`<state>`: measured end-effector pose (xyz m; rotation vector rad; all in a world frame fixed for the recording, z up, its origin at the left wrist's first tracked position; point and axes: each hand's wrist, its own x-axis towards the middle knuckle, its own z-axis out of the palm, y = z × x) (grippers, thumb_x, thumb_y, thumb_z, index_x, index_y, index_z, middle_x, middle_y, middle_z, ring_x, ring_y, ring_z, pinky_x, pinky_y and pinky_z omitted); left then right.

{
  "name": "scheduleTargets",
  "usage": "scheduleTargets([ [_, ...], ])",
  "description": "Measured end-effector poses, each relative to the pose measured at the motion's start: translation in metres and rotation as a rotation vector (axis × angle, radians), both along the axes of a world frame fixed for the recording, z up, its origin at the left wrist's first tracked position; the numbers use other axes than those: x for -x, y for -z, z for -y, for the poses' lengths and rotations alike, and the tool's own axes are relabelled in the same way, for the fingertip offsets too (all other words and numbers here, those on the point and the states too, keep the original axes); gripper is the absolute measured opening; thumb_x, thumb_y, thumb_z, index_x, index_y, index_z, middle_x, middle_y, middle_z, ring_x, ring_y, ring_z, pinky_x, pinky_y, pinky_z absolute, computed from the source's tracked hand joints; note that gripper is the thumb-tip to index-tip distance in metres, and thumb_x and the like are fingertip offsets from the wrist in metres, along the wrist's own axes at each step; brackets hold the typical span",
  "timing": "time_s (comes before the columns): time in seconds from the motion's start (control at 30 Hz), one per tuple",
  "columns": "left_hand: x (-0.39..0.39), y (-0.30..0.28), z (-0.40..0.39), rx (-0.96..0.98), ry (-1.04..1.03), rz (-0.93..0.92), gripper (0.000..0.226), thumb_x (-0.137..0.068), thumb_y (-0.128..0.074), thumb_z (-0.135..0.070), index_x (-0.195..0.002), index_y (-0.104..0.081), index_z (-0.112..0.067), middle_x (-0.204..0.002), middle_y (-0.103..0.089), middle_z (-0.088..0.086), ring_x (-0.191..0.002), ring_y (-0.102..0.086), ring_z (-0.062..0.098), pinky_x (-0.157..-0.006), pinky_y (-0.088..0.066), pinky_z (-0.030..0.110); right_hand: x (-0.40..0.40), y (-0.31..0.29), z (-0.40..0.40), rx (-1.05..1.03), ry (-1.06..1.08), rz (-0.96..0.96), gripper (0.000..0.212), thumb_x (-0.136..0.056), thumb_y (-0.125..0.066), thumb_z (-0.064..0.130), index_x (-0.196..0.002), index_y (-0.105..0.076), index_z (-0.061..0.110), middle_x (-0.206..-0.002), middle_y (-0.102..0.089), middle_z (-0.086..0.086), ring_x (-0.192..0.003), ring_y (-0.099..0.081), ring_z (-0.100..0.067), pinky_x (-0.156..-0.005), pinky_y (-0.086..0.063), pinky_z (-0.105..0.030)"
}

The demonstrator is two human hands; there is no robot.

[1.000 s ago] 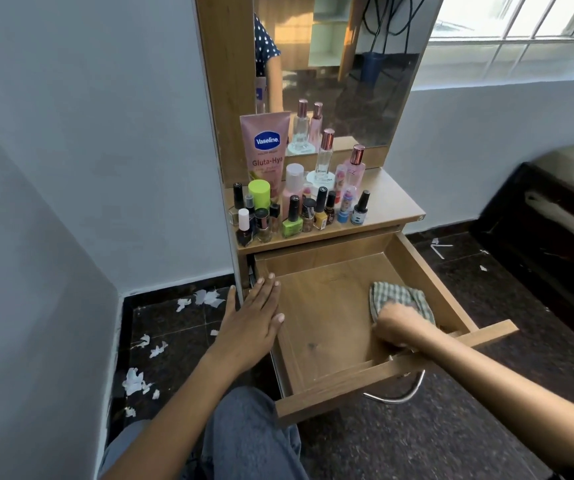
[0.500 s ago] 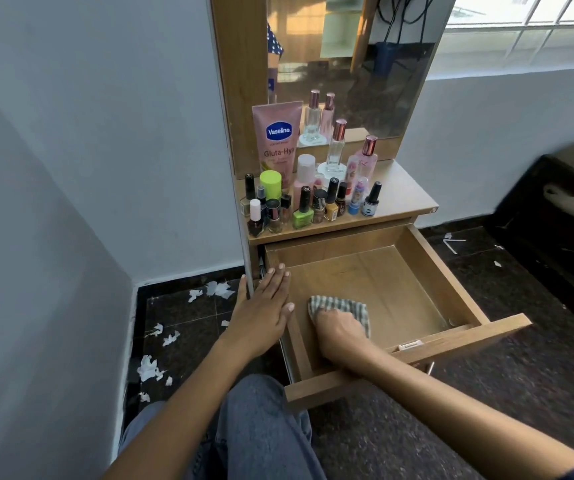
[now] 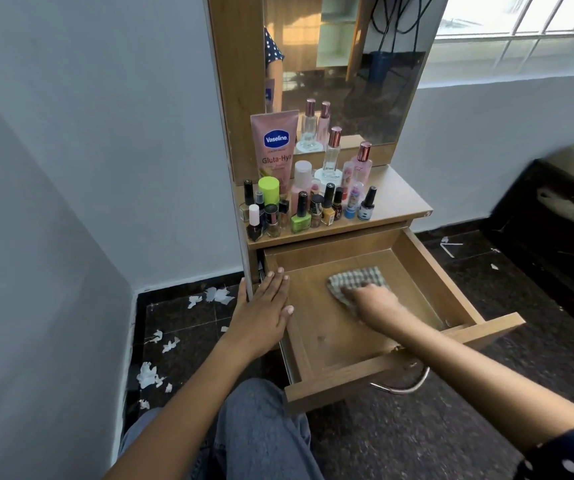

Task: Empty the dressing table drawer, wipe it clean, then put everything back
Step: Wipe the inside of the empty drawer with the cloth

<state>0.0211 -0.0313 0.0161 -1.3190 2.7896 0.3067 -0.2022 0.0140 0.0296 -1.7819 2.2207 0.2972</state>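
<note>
The wooden drawer [image 3: 420,271] of the dressing table is pulled out, and nothing lies in it but a green checked cloth [image 3: 354,277]. My right hand [image 3: 375,303] presses the cloth flat against the drawer's floor near the middle. My left hand [image 3: 261,310] lies flat, fingers apart, on the drawer's left wall. On the tabletop [image 3: 396,199] stand several nail polish bottles [image 3: 301,216], perfume bottles [image 3: 332,152] and a pink Vaseline tube [image 3: 273,143].
A mirror [image 3: 347,64] rises behind the tabletop. White paper scraps [image 3: 150,375] litter the dark floor at the left, next to the wall. A dark bed frame [image 3: 562,230] stands at the right. The drawer's metal handle [image 3: 403,388] hangs under its front. My knee [image 3: 261,431] is below it.
My right hand has swept the cloth from the drawer's right side to its front left, then back toward the middle. My left hand has stayed on the left wall.
</note>
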Motion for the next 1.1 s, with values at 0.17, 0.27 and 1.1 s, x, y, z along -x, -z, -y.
scheduleTargets([
  [0.17, 0.002, 0.001, 0.001, 0.014, 0.002, 0.002, 0.058, -0.103, -0.014, -0.041, -0.151, 0.010, -0.019, -0.156, 0.019, -0.005, -0.143, 0.018, 0.008, -0.108, 0.020, 0.044, 0.049, 0.000, -0.003, -0.006, 0.108, -0.053, 0.051, -0.100, -0.034, 0.015, -0.146, -0.035, 0.037, -0.134, -0.056, -0.013, -0.116, -0.057, -0.032, -0.091, -0.046, -0.035],
  [0.27, 0.002, 0.000, 0.000, 0.010, 0.003, 0.008, 0.058, -0.103, -0.014, -0.040, -0.151, 0.011, -0.019, -0.156, 0.021, -0.005, -0.142, 0.019, 0.008, -0.108, 0.020, 0.044, 0.058, -0.001, -0.008, 0.004, 0.160, -0.065, 0.049, -0.099, -0.036, 0.015, -0.144, -0.038, 0.035, -0.134, -0.055, -0.014, -0.119, -0.054, -0.034, -0.092, -0.045, -0.035],
  [1.1, 0.102, -0.050, 0.007, 0.235, 0.104, 0.060, 0.068, -0.102, -0.024, -0.044, -0.148, 0.015, -0.012, -0.154, 0.025, 0.003, -0.141, 0.024, 0.015, -0.110, 0.022, 0.037, 0.103, -0.116, 0.015, 0.973, 0.359, 0.154, 0.022, -0.083, -0.059, 0.006, -0.101, -0.070, 0.012, -0.091, -0.072, -0.017, -0.085, -0.065, -0.038, -0.069, -0.052, -0.039],
])
